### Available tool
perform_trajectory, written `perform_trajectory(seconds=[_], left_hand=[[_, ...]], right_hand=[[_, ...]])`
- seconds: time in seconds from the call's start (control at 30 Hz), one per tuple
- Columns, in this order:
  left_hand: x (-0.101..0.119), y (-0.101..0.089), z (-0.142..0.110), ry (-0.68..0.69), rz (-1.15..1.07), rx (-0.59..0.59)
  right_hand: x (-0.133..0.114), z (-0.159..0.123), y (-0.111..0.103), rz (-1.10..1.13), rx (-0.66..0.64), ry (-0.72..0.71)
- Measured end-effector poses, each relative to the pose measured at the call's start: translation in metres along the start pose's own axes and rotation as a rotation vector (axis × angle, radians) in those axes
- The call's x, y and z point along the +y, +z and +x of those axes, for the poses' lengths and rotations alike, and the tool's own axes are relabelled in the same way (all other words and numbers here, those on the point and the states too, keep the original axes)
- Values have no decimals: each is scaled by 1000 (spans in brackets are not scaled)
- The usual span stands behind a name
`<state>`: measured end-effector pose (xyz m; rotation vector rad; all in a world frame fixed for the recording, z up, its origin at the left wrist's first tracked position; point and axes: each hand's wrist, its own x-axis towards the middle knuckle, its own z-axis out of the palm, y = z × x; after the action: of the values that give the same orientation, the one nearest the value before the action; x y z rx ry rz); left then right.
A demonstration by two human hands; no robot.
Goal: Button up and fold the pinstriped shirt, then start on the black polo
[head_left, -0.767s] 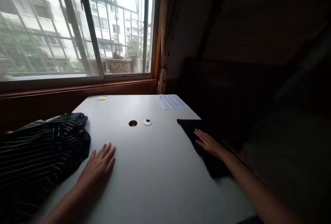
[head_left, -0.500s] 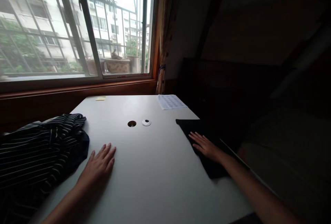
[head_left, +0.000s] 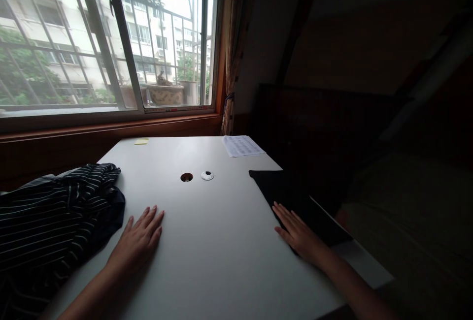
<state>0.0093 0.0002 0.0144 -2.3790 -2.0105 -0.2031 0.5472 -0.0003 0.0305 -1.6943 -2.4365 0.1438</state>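
Note:
My left hand (head_left: 138, 236) lies flat on the white table (head_left: 214, 251), fingers a little spread, with nothing in it. To its left is a rumpled heap of dark striped cloth (head_left: 48, 221), which it does not touch. My right hand (head_left: 297, 234) rests palm down, fingers stretched out, over the near left edge of a dark, flat cloth (head_left: 284, 189) at the table's right side. My forearm and hand hide part of this cloth, and its far right side merges into the shadow.
A round cable hole (head_left: 186, 177) and its white cover (head_left: 207, 176) are mid-table. Printed sheets (head_left: 243, 146) lie at the back right, a yellow note (head_left: 141, 141) at the back left. Beyond stands a barred window (head_left: 166, 39) with a curtain (head_left: 229, 98) beside it.
My right hand has slid toward me over the dark cloth, from its middle to its near edge. My left hand stays in place. The view has shifted slightly.

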Motion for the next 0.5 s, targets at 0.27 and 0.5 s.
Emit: perform_trajectory(seconds=[0.27,0.5], left_hand=[[-3,4,2,-3,-1,4],[-3,5,2,-9,-15,10]], right_hand=[[37,2,-16,120,153,147],[118,40,-4,-62,164,520]])
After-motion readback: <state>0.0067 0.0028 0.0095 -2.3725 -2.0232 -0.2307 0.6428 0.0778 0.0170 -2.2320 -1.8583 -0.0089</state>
